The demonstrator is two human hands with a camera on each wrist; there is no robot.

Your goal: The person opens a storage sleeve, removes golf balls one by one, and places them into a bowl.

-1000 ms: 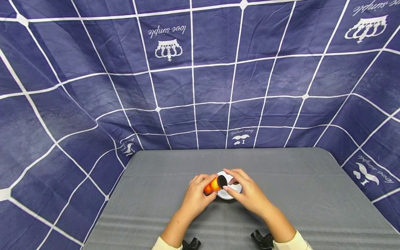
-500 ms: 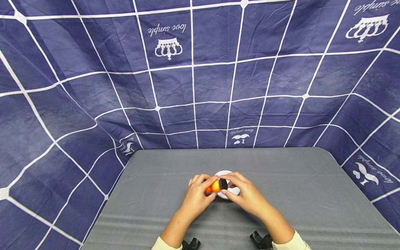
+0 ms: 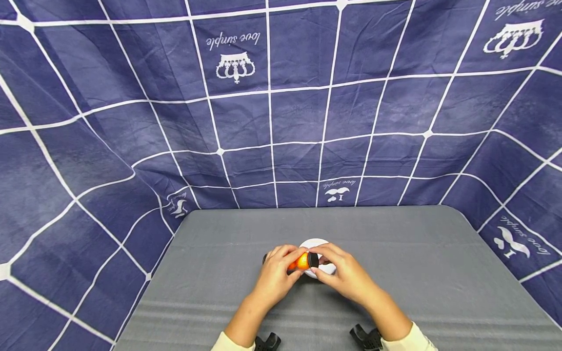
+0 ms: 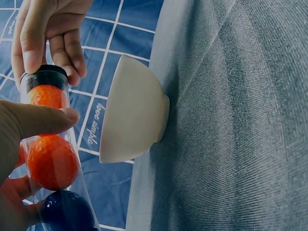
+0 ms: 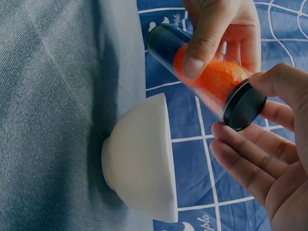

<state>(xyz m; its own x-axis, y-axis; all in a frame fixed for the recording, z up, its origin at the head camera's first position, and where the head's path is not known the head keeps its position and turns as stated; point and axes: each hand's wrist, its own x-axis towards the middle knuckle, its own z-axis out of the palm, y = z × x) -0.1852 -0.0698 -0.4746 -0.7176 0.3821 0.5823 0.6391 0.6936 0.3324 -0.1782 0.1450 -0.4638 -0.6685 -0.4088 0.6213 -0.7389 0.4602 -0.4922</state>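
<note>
My left hand (image 3: 273, 274) grips a clear plastic tube (image 5: 210, 96) holding golf balls. Two orange golf balls (image 4: 54, 162) and a dark blue golf ball (image 4: 67, 211) show through its wall in the left wrist view. The tube lies nearly level in the head view, its black cap (image 3: 313, 260) facing right. My right hand (image 3: 349, 275) pinches that cap at the rim between thumb and fingers. Behind and below the tube's cap end, a white bowl (image 5: 142, 159) stands upright on the table, partly covered by the hands in the head view.
A grey cloth-covered table (image 3: 219, 234) spreads around the hands. A blue curtain (image 3: 298, 117) with white grid lines surrounds it at the back and sides. Black wrist devices (image 3: 368, 337) sit by both sleeves at the front edge.
The tube has turned so its cap faces further right, and its dark far end now shows left of the left hand. The right fingers have shifted slightly with the cap.
</note>
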